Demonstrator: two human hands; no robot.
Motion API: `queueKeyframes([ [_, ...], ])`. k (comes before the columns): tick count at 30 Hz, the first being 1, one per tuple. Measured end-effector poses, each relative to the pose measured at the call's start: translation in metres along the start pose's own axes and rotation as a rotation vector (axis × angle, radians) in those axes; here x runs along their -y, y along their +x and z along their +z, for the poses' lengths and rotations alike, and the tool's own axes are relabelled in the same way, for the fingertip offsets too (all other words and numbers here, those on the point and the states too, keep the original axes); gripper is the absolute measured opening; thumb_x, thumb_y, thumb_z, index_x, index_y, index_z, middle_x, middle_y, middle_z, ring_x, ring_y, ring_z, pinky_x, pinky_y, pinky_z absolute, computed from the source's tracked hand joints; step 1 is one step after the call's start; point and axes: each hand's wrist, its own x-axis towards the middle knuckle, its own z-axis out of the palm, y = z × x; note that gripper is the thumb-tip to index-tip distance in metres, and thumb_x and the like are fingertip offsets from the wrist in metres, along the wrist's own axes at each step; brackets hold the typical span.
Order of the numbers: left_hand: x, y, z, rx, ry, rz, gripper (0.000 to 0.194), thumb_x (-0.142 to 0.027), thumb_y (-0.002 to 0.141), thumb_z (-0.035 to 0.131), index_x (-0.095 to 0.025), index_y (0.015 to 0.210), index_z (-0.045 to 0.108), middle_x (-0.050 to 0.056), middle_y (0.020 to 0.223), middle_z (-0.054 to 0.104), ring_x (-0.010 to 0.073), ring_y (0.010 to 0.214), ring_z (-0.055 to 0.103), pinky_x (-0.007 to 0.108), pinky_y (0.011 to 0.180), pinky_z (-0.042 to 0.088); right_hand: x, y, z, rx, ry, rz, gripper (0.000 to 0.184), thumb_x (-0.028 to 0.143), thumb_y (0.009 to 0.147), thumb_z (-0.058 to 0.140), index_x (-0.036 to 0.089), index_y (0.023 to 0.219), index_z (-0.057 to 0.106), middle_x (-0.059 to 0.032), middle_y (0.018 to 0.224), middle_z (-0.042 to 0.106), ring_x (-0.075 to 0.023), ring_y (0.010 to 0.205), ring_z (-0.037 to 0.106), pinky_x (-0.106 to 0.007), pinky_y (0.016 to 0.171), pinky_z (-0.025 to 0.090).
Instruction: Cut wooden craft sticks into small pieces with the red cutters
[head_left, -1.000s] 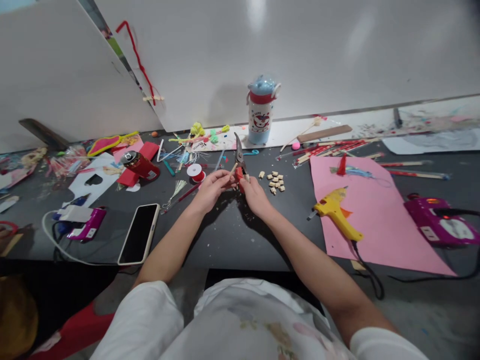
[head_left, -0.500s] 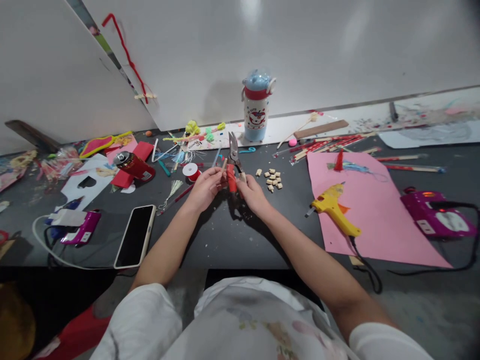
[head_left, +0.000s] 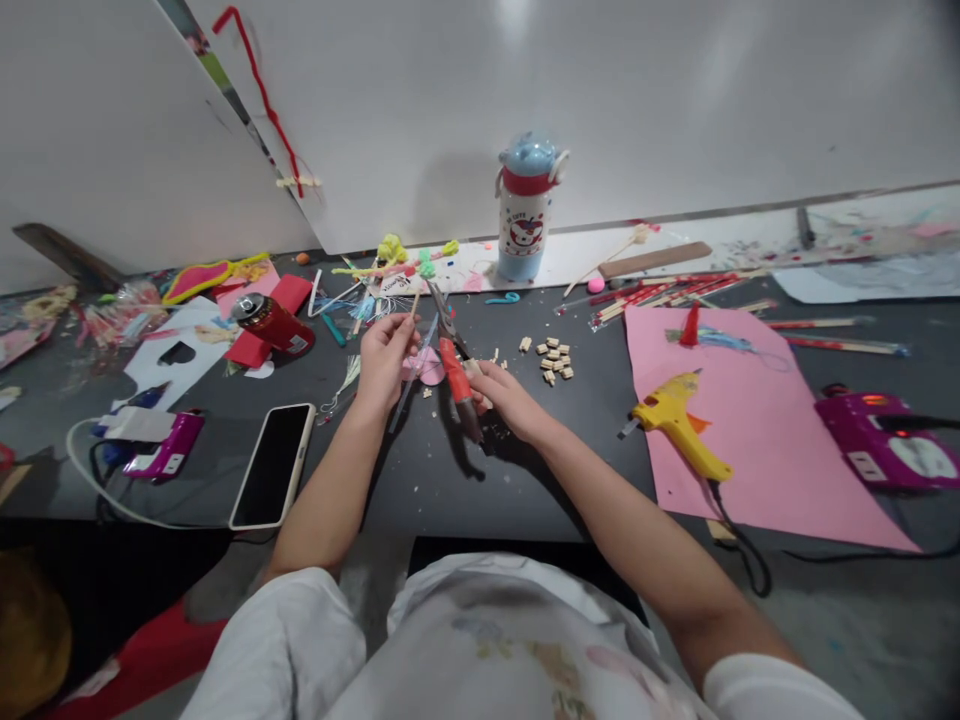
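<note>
On the left, a phone (head_left: 274, 467) lies on the desk (head_left: 420, 500), well apart from the work. The left hand (head_left: 384, 355) pinches a thin wooden stick (head_left: 416, 303) between thumb and fingertips, its end pointing up just beside the blades of the shears (head_left: 454, 372). For a clean cut, the stick is best set square across the blades, fingertips kept well back. The shears slant above the desk, in the right hand (head_left: 508, 398), whose fingers are curled at the handles; how tightly, I cannot tell. Squeezing slowly should stop bits flying. To the right, small wooden pieces (head_left: 553, 358) lie grouped, a good length guide; farther right rests a yellow glue gun (head_left: 679, 425).
</note>
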Motion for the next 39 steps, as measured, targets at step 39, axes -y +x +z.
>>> queueKeyframes([
  [39, 0.002, 0.003, -0.008, -0.083, 0.361, 0.210, 0.017, -0.030, 0.071, 0.068, -0.019, 0.082, 0.076, 0.002, 0.077, 0.072, 0.0123, 0.070, 0.062, 0.023, 0.065, 0.048, 0.005, -0.004, 0.000, 0.076, 0.058, -0.026, 0.051, 0.070, 0.076, 0.051, 0.019, 0.071, 0.045, 0.0054, 0.056, 0.039, -0.0077, 0.049, 0.035, -0.022, 0.048, 0.028],
])
